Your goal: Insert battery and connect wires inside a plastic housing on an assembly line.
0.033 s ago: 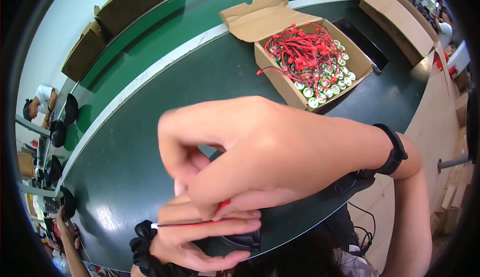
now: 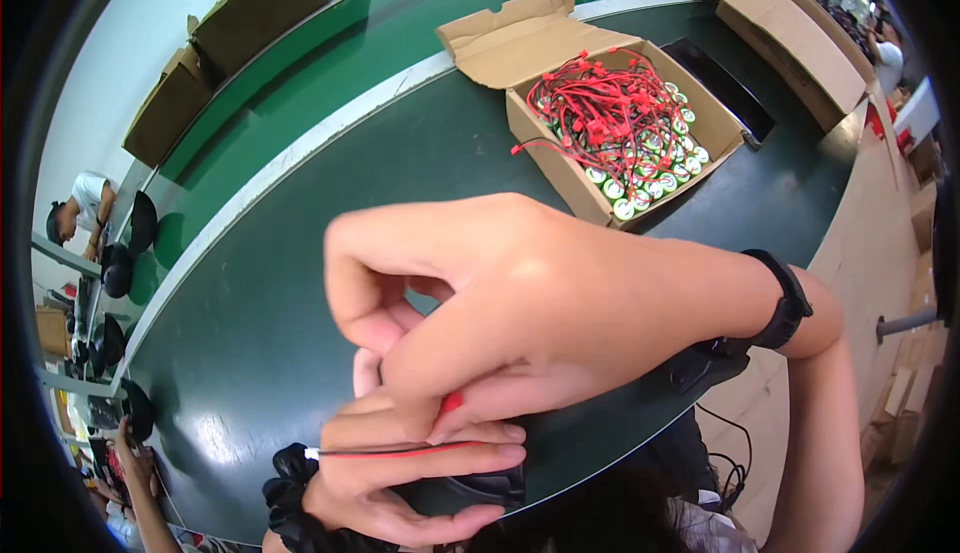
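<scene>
Two bare hands, the right hand (image 2: 540,293) above the left hand (image 2: 410,453), meet over the dark bench (image 2: 290,303), nearer the wearer than the open battery box (image 2: 562,178) and to its left.

Near-left of the battery box, the right hand's grip pinches a small red piece (image 2: 452,403) between thumb and fingers, while a red-and-black wire (image 2: 430,447) with a white end runs along the left hand's fingers; the left thumb and fingers lie either side of a black plastic part (image 2: 490,485), though whether that grip presses on it I cannot tell. Inside the battery box, tangled red and black leads (image 2: 600,103) lie over green-and-white batteries (image 2: 640,191); just right of it sits a flat black panel (image 2: 722,90), and farther right a bigger cardboard box (image 2: 785,43).
</scene>
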`<state>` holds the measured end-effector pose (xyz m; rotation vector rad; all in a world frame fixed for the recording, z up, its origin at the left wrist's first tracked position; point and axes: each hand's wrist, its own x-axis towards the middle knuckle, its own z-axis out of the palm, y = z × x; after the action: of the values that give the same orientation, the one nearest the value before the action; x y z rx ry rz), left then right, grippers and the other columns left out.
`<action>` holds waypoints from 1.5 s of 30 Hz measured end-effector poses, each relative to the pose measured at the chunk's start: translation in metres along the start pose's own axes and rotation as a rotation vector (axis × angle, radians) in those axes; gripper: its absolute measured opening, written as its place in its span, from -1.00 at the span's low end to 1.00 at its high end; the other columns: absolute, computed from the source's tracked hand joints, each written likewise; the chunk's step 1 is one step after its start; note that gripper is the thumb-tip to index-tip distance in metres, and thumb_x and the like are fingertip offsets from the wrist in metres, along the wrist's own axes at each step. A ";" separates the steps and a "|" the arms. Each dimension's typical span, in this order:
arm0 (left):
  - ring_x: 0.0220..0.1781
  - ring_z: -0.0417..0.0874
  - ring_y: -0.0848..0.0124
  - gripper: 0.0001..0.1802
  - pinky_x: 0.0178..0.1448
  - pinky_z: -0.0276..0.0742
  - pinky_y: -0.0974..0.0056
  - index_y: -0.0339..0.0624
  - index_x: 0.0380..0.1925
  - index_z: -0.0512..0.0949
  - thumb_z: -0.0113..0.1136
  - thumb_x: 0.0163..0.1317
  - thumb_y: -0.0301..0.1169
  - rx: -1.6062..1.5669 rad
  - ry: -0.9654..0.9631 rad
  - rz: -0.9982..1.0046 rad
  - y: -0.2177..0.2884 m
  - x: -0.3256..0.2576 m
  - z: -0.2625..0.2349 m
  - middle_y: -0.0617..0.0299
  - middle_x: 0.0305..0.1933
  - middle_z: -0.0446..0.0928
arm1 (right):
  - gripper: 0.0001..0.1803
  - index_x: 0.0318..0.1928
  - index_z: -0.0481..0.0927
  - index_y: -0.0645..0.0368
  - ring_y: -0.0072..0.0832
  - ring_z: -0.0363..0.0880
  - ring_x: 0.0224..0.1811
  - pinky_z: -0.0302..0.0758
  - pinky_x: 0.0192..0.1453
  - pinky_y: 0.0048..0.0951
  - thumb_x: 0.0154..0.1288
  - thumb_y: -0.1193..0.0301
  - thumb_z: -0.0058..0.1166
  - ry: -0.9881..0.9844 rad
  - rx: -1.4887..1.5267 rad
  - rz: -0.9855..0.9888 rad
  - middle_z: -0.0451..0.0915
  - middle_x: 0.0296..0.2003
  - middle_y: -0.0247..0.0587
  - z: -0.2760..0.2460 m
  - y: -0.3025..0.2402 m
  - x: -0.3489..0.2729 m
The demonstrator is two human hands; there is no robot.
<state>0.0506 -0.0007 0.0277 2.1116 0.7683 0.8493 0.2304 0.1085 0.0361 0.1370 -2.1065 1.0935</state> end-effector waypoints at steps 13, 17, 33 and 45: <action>-0.04 0.60 0.33 -0.59 0.31 0.06 0.05 -0.07 -0.25 0.72 0.52 -0.23 -0.34 0.039 0.068 -0.136 0.011 0.008 0.010 0.29 -0.18 0.68 | -0.50 0.16 0.48 0.27 -0.16 0.55 0.11 0.50 0.13 -0.32 0.15 0.58 0.12 -0.004 0.099 0.250 0.55 0.09 -0.03 -0.019 0.011 -0.064; 0.00 0.56 0.16 -0.46 0.35 0.03 -0.04 -0.25 -0.20 0.66 0.47 -0.28 -0.24 0.102 0.095 0.012 0.012 0.008 0.013 0.10 -0.13 0.65 | -0.54 0.11 0.51 0.27 -0.15 0.59 0.05 0.54 0.07 -0.32 0.13 0.60 0.11 0.013 0.083 0.260 0.58 0.06 -0.06 -0.017 0.006 -0.063; -0.07 0.60 0.09 -0.41 0.34 0.12 -0.13 -0.27 -0.23 0.64 0.45 -0.32 -0.16 0.195 0.177 0.009 0.017 0.007 0.017 0.07 -0.21 0.64 | -0.49 0.17 0.40 0.30 -0.25 0.56 0.08 0.48 0.16 -0.30 0.17 0.55 0.13 0.205 -0.067 0.247 0.50 0.10 -0.03 -0.044 -0.043 -0.069; -0.08 0.50 0.10 -0.57 0.32 0.20 -0.10 -0.26 -0.28 0.52 0.39 -0.19 -0.31 0.250 0.259 -0.001 0.020 0.039 0.059 0.05 -0.24 0.51 | -0.50 0.15 0.41 0.23 -0.54 0.57 -0.11 0.53 -0.11 -0.50 0.25 0.32 0.19 1.072 -0.966 0.665 0.57 -0.09 -0.21 -0.413 -0.186 -0.220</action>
<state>0.1241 -0.0070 0.0258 2.2425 1.0565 1.0886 0.6981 0.2470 0.1622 -1.3598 -1.4128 0.1879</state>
